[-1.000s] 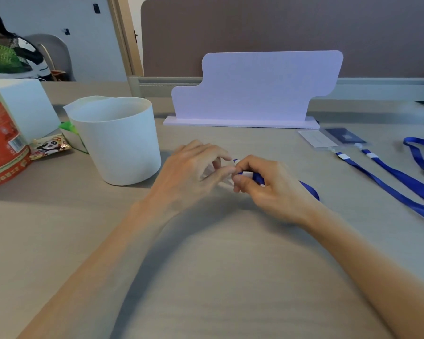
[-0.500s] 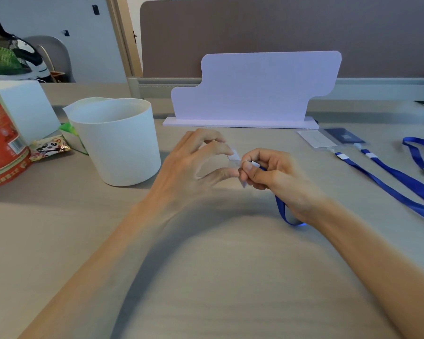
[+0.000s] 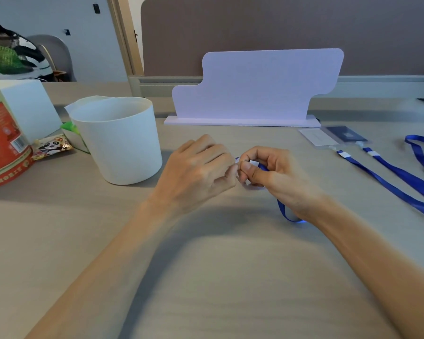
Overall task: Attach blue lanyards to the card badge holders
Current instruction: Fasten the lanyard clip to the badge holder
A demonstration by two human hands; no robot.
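head view: right hand (image 3: 277, 177) fingers (image 3: 251, 170) pinch blue lanyard (image 3: 283, 211) against curled left hand (image 3: 196, 172).

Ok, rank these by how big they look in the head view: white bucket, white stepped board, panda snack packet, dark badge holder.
1. white stepped board, though it stands farther back
2. white bucket
3. and 4. panda snack packet and dark badge holder: too alike to rank

Matt wood-grain laminate on the table (image 3: 206, 289). Smooth, matt white plastic for the bucket (image 3: 123, 148). Woven blue ribbon with a slight sheen for the lanyard (image 3: 283, 211) in the right hand (image 3: 277, 177), a white band near its end. Clear glossy plastic on the badge holders (image 3: 328, 139). Shiny foil on the snack packet (image 3: 52, 146). Glossy printed label on the red canister (image 3: 3, 148).
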